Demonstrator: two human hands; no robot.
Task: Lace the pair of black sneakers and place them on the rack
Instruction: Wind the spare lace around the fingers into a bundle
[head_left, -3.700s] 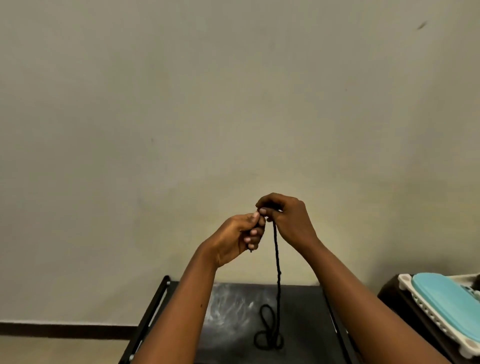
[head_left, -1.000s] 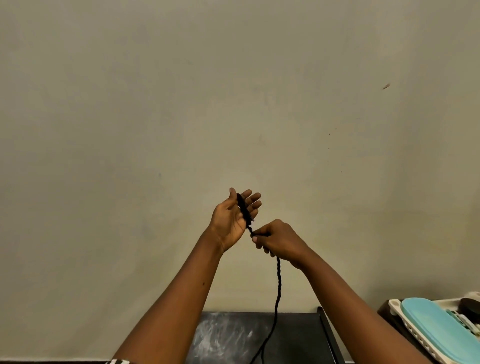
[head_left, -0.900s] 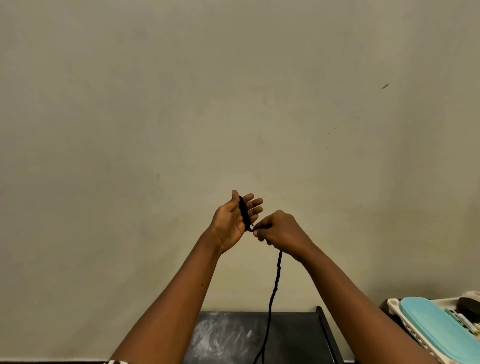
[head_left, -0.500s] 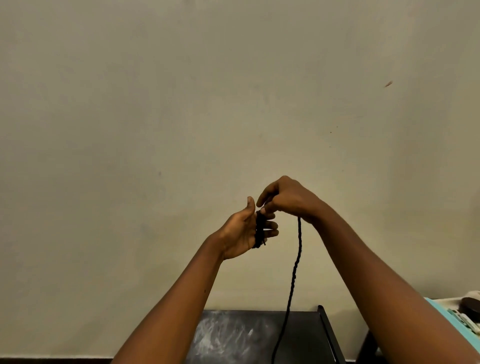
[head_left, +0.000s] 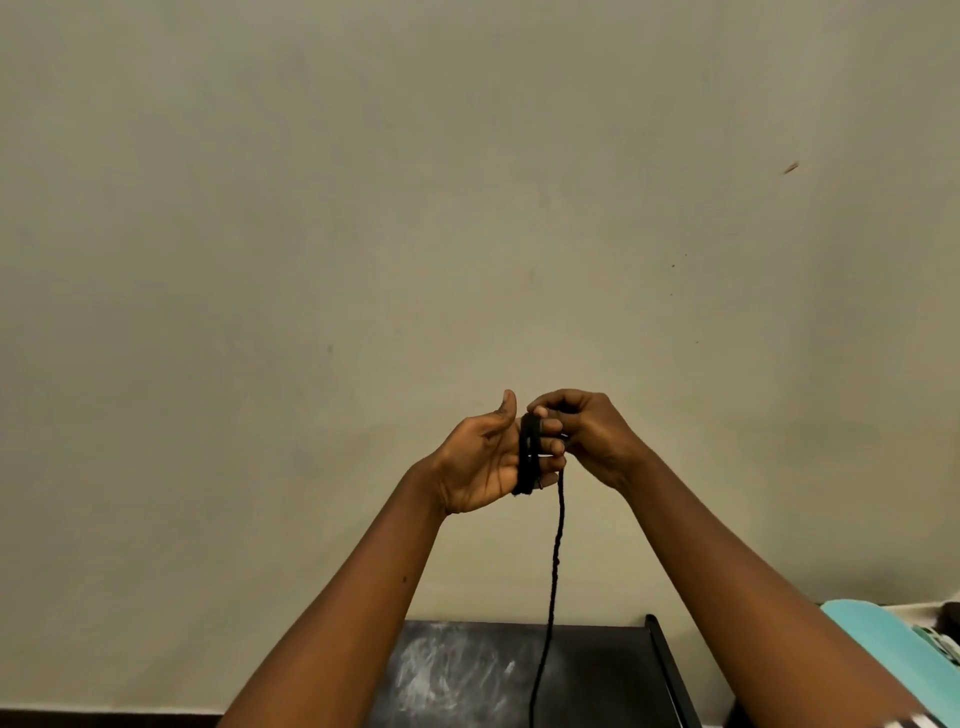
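- My left hand (head_left: 483, 457) fingers (head_left: 551, 427) extend nearly straight, held together, thumb raised; black shoelace (head_left: 555, 561) coils are wound around them
- My right hand (head_left: 587, 436) fingers are curled, pinching the shoelace just beside the left fingertips
- Shoelace free length hangs from between both hands, running down past the bottom frame edge in front of the black rack (head_left: 613, 670)
- Rack top surface shows pale scuffing; it stands against the beige wall (head_left: 363, 208)
- Turquoise lid (head_left: 872, 636) lies at lower right, partly behind my right forearm
- Sneakers: not in view
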